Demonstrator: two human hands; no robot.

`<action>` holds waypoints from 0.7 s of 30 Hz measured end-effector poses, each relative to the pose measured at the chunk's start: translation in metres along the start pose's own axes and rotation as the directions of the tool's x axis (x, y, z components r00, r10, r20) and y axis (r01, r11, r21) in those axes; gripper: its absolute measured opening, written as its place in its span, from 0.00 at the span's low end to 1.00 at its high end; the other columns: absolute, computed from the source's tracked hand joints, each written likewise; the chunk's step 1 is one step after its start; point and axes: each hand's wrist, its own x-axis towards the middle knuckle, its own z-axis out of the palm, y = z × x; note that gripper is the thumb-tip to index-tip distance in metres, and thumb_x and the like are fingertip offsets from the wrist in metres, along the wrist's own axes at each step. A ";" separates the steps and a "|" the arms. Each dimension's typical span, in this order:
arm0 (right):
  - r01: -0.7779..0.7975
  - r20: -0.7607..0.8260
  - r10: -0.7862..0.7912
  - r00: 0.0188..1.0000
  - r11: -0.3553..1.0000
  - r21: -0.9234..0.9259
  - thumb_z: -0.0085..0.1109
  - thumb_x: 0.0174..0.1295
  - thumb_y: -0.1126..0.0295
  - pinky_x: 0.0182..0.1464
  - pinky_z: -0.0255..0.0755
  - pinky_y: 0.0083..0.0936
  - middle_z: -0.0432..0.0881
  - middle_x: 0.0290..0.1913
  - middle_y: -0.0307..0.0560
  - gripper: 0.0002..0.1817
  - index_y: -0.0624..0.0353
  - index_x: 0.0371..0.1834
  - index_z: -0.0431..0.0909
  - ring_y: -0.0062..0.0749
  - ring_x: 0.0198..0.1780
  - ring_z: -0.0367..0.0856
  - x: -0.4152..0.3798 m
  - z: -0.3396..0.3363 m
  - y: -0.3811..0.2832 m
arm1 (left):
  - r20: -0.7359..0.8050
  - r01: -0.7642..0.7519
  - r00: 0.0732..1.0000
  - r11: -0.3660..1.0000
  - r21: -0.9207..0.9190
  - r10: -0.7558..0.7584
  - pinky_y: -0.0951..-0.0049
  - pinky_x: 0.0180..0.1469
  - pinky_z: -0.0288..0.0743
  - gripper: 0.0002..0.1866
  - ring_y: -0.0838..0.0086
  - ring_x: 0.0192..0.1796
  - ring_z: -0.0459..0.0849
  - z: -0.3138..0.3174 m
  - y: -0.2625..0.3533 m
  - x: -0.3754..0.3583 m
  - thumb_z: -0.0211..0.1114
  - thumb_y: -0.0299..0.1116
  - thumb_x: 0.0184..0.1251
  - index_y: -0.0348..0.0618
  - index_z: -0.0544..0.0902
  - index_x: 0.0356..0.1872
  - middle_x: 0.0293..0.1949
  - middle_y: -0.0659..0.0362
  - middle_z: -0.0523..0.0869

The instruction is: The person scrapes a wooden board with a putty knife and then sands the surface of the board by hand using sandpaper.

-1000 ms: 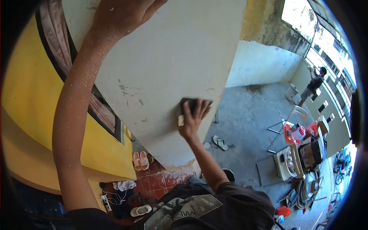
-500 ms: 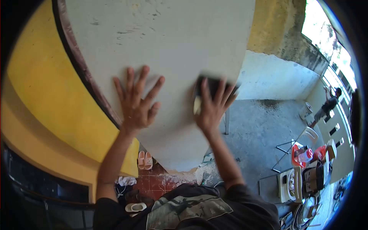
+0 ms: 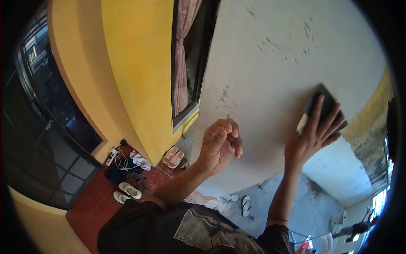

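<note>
A pale grey wall panel [image 3: 270, 80] with dark scuff marks stands in front of me. My right hand [image 3: 312, 134] lies with spread fingers over a dark sanding block [image 3: 329, 106], flat and rectangular with a pale patch near the thumb, and presses it to the panel's right part. Further left, my left hand [image 3: 221, 146] is raised before the panel, palm partly turned toward me. Its fingers are curled in against the thumb, and nothing shows in them.
A dark-framed window [image 3: 196, 63] with a pink curtain [image 3: 182, 55] is set beside a yellow wall [image 3: 139, 55]. Pink sandals [image 3: 172, 157], white shoes [image 3: 130, 190] and a power strip [image 3: 111, 156] lie on red tiles. Green slippers [image 3: 246, 206] lie on grey floor; another person [image 3: 357, 228] is at lower right.
My view has turned left, bringing the window and doorway in. My left hand has gone from spread flat against the panel to curled. The right hand still holds the block to the panel.
</note>
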 end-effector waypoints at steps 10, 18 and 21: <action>-0.022 0.006 0.023 1.000 0.998 -0.056 0.61 0.64 0.56 0.78 0.33 0.72 0.56 0.83 0.64 0.35 0.45 0.77 0.72 0.74 0.83 0.42 -0.157 0.042 0.029 | 0.086 -0.330 0.896 0.523 0.786 0.436 0.61 0.52 0.81 0.13 0.63 0.46 0.87 -0.047 -0.016 -0.029 0.56 0.34 0.83 0.34 0.78 0.41 0.41 0.48 0.85; 0.034 -0.041 -0.032 0.999 0.999 0.037 0.53 0.74 0.50 0.77 0.31 0.78 0.51 0.84 0.64 0.31 0.48 0.77 0.71 0.69 0.85 0.40 -0.150 0.051 -0.022 | 0.374 -0.380 0.804 -0.084 0.921 0.462 0.37 0.78 0.52 0.18 0.42 0.79 0.62 -0.073 0.015 0.013 0.64 0.31 0.73 0.46 0.73 0.61 0.66 0.42 0.76; -0.039 0.106 0.034 0.994 0.998 0.047 0.55 0.74 0.48 0.77 0.31 0.78 0.50 0.85 0.59 0.33 0.46 0.79 0.68 0.69 0.85 0.38 -0.228 0.059 -0.012 | 0.413 -0.373 0.804 -0.178 0.911 0.428 0.32 0.80 0.40 0.22 0.42 0.83 0.53 -0.099 0.016 0.009 0.62 0.33 0.74 0.49 0.74 0.67 0.73 0.44 0.69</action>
